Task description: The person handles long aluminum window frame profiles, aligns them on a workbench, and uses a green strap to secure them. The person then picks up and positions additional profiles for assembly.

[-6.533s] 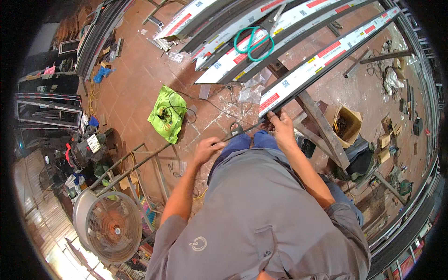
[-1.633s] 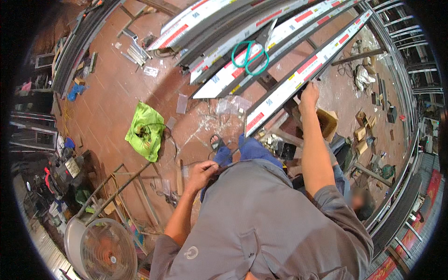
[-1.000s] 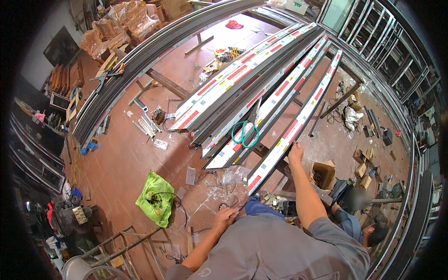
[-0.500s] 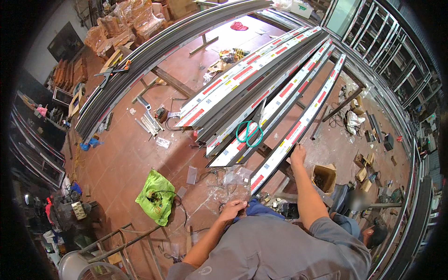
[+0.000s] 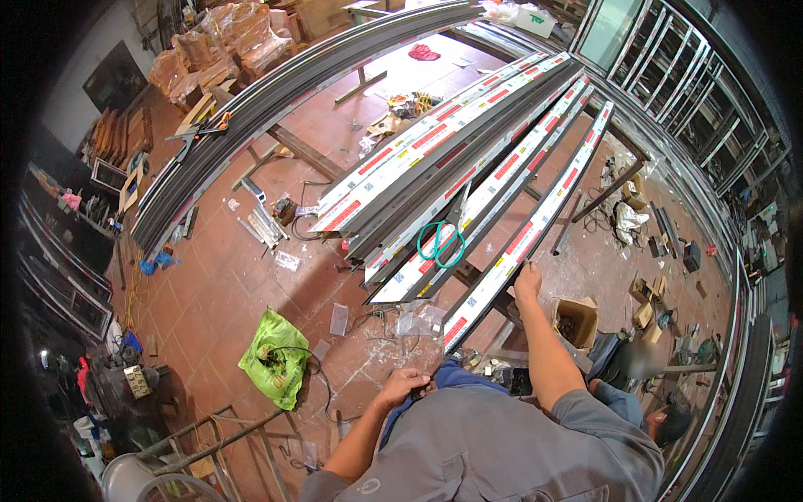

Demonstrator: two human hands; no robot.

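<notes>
The right hand [image 5: 527, 283] is gripping the edge of a long film-wrapped metal profile [image 5: 535, 224] (the outermost one), lying just right of the green scissors [image 5: 440, 243]. The left hand [image 5: 404, 386] is curling closed at the waist, well below the scissors; its contents cannot be told.

Right hand [image 5: 527, 283] has slid farther up the rightmost taped profile [image 5: 535, 230]; left hand [image 5: 404, 386] has returned to the waist.

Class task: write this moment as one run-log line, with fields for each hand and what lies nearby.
right hand: on long metal strip | left hand: at waist | nearby: green scissors, green bag, cardboard box
</notes>
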